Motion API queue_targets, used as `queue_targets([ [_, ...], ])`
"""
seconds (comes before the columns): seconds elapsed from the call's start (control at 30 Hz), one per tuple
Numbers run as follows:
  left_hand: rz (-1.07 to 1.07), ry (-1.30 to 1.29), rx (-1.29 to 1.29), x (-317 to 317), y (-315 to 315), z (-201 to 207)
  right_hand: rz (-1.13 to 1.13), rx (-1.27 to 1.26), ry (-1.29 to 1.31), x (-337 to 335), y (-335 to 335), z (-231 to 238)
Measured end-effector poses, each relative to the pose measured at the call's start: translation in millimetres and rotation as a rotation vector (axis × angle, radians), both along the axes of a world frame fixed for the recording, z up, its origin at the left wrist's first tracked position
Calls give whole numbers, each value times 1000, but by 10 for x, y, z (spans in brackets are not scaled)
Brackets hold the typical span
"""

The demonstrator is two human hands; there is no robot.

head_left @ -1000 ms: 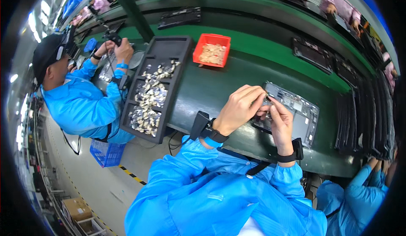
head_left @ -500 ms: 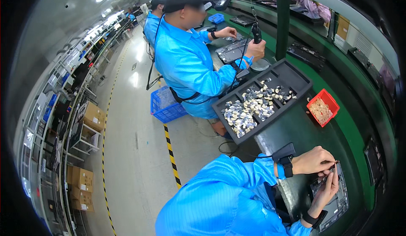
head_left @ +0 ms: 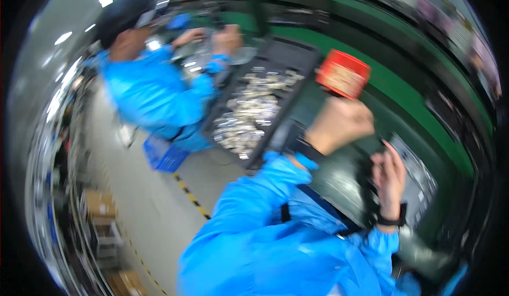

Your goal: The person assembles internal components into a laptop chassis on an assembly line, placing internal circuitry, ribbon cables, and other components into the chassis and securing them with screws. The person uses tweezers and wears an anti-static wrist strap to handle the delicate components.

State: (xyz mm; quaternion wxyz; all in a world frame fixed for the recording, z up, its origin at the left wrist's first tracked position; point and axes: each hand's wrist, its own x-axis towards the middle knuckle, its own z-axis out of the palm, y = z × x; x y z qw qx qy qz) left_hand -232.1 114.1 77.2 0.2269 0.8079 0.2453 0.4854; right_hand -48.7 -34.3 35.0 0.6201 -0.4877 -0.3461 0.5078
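The red bin (head_left: 344,58) holds pale pieces (head_left: 344,81). Just nearer the wearer than the bin is the left hand (head_left: 342,125), blurred, its fingers apparently curled inward; whether it grips anything I cannot tell. Right of the bin and nearer the wearer lies the grey device chassis (head_left: 419,184). The right hand (head_left: 391,177), also lower right of the bin, has fingers loosely bent; a dark spot shows at its fingertips, too blurred to tell if held. Left of the bin stands the black tray (head_left: 290,51)
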Motion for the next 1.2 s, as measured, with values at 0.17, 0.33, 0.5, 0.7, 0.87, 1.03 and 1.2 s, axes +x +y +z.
queue_targets([
  [0.17, 366, 111, 134, 23, 647, 74, 27, -29, 23, 151, 150, -82],
  [0.33, -233, 197, 302, 489, -248, 38, -21, -36, -96, 281, -48, 21],
  [0.5, -381, 254, 227, 533, -382, -165, -61, 74, -384, 130, -160, -3],
  [0.7, -432, 186, 182, 512, -520, -114, 22, 221, -618, 216, -341, 212],
  [0.87, -435, 110, 286, 697, -617, -108, -10, 207, -645, 282, -535, 341],
  [1.03, -195, 31, 239, 405, -430, -90, 27, 260, -720, 180, -377, 246],
  [1.2, 37, 87, -36, -54, 223, 179, 75, 131, -591, 61, -314, 138],
])
